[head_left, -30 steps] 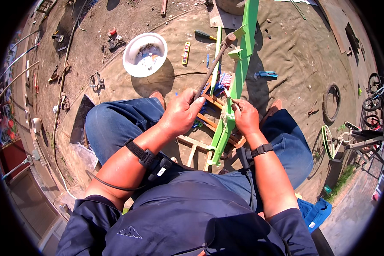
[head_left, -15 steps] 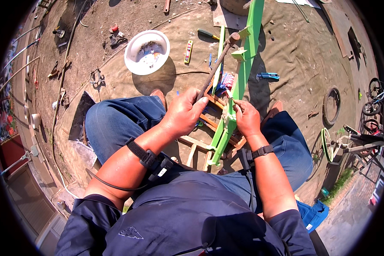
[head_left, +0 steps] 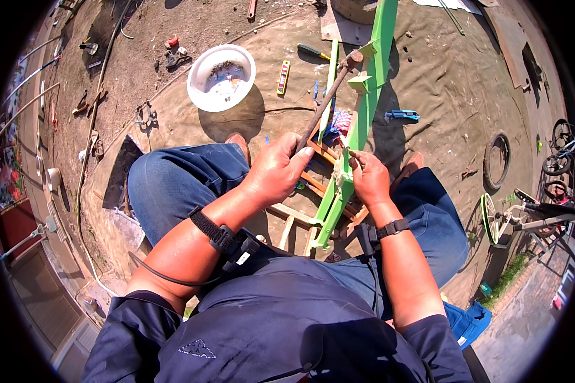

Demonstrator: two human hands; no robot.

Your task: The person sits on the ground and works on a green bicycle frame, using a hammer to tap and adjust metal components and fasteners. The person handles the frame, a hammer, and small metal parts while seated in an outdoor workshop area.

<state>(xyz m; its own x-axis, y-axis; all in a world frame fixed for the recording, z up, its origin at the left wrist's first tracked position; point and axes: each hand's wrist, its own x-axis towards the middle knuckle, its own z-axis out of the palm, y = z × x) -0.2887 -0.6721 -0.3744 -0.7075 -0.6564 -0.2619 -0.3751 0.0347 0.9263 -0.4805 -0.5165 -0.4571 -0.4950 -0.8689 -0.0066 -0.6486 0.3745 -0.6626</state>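
My left hand [head_left: 275, 167] is wrapped round the handle of a hammer [head_left: 321, 110], which slants up to the right. Its rusty head rests close against or over the edge of a bright green frame [head_left: 368, 102] with small welded tabs; whether they touch I cannot tell. The frame stands between my knees, running from the top of the view down to my lap. My right hand [head_left: 370, 179] is closed at the frame's right side, fingertips pinched at its edge on something small that I cannot make out. Below the frame lie wooden bars [head_left: 289, 228].
A white basin [head_left: 244, 66] with debris stands ahead on the brown ground cloth. Around it lie a yellow-and-red level [head_left: 283, 78], a screwdriver [head_left: 310, 51] and a blue utility knife [head_left: 402, 115]. A tyre [head_left: 506, 159] and bicycles [head_left: 559, 153] are at the right.
The hammer's head has shifted very slightly to the right along the green frame. Both hands keep nearly the same place and grip.
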